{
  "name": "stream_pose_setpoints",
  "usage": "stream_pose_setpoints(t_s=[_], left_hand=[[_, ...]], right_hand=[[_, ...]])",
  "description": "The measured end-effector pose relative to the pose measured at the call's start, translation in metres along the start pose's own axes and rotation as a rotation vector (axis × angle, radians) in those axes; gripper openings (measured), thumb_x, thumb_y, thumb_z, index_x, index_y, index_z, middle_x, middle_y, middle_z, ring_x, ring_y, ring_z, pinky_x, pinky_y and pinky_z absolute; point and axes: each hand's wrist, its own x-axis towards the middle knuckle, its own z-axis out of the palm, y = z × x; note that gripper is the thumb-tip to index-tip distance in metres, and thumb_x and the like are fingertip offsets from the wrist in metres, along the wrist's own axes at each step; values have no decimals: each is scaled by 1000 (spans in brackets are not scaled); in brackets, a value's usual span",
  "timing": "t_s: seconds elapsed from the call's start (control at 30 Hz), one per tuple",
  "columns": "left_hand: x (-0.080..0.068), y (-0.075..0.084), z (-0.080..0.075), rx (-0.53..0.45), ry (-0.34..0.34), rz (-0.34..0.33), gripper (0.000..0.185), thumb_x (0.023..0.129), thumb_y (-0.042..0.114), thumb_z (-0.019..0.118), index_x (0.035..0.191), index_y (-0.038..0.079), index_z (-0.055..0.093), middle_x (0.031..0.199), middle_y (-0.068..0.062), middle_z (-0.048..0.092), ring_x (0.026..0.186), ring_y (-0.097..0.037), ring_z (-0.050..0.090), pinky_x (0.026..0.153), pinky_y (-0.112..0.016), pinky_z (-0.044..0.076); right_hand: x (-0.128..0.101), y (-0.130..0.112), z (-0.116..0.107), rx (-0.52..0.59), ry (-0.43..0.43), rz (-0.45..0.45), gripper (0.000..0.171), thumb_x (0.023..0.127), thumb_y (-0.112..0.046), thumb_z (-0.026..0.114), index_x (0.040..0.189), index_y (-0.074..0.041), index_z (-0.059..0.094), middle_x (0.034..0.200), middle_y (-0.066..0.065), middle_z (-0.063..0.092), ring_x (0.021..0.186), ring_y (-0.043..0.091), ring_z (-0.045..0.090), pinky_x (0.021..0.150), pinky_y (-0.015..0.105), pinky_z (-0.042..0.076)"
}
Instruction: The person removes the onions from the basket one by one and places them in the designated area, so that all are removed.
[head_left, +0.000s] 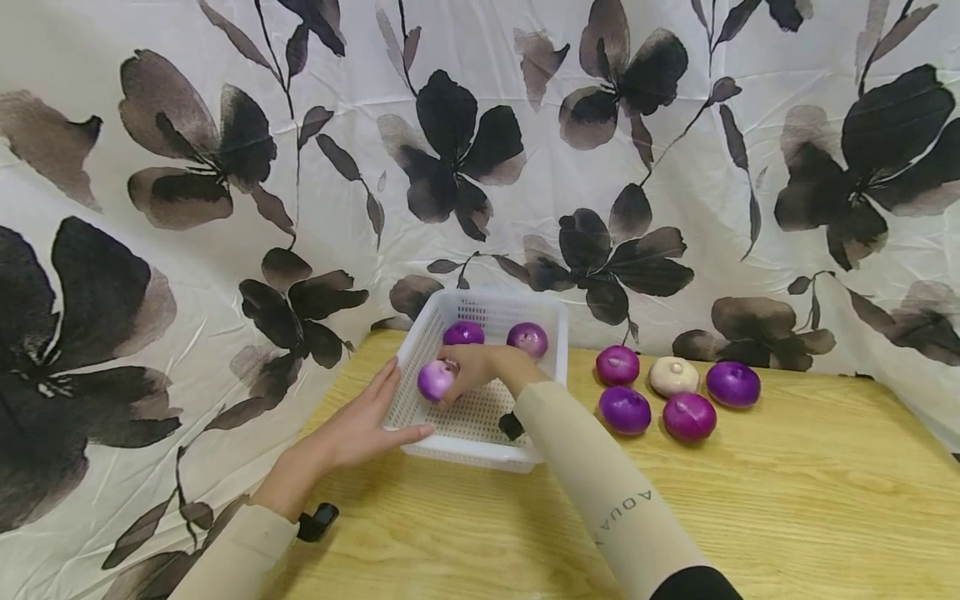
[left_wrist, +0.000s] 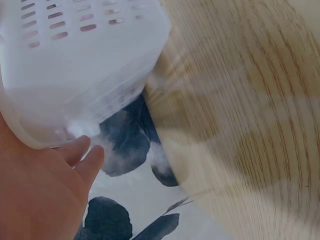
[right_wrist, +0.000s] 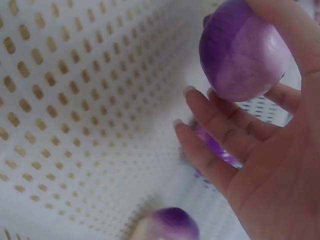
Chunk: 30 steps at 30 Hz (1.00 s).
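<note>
Head view, right hand (head_left: 480, 367): I see it reaching into the white basket (head_left: 427, 333), fingers curled round a pale purple onion (head_left: 435, 380) near the basket's left wall.
Head view, left hand (head_left: 367, 425): it rests against the basket's left outer wall, fingers straight, thumb laid along the front rim; it grips nothing.
Head view, basket contents: two more purple onions (head_left: 463, 333) sit at the far end, near each other, behind the held one.
Head view, table (head_left: 787, 500): pale wood; five loose onions (head_left: 626, 409) lie in a cluster to the right of the basket, four purple and one whitish (head_left: 673, 376).
Head view, backdrop: a white cloth with dark flowers (head_left: 450, 150) hangs behind and drapes down the left side.

Left wrist view, hand (left_wrist: 40, 190): my view shows fingertips straight and touching the basket's corner (left_wrist: 90, 65); table edge and flowered cloth lie below. The picture is blurred.

Right wrist view, hand (right_wrist: 270, 150): thumb and fingers hold the onion (right_wrist: 242, 55) above the perforated basket floor (right_wrist: 75, 100).
Right wrist view, other onions: one shows behind the fingers (right_wrist: 215, 145), another at the bottom edge (right_wrist: 170, 225).
</note>
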Motion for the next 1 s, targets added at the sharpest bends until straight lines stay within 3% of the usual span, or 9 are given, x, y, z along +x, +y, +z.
stream_pose_setpoints(t_s=[0.13,0.47,0.73,1.0], left_hand=[[-1,-1,1,8,8,-7,125,84,79,61,164,1,4,172,-15,-4,150,-48,24,117,-63,29],[-3,-8,-1,27,7,-15,124,85,79,60,163,-1,5,172,-16,-4,153,-46,18,119,-63,26],[3,-5,1,29,7,18,122,87,77,60,162,-3,9,172,-16,-2,154,-44,16,120,-62,25],[0,1,1,45,-1,14,120,88,75,60,161,-6,8,171,-19,-2,153,-47,16,120,-63,24]], right_hand=[[-8,-8,-12,22,9,-33,71,85,-39,82,141,-14,48,135,6,57,123,20,56,105,36,48],[-37,-28,-38,62,44,-93,77,82,-37,86,142,-13,44,130,5,58,114,14,59,97,27,51],[-75,-14,-48,79,114,-103,83,81,-28,88,150,-12,44,137,6,56,117,17,59,98,30,51],[-105,3,-52,-11,211,-109,84,78,-38,89,146,-14,48,131,5,62,115,18,59,94,33,53]])
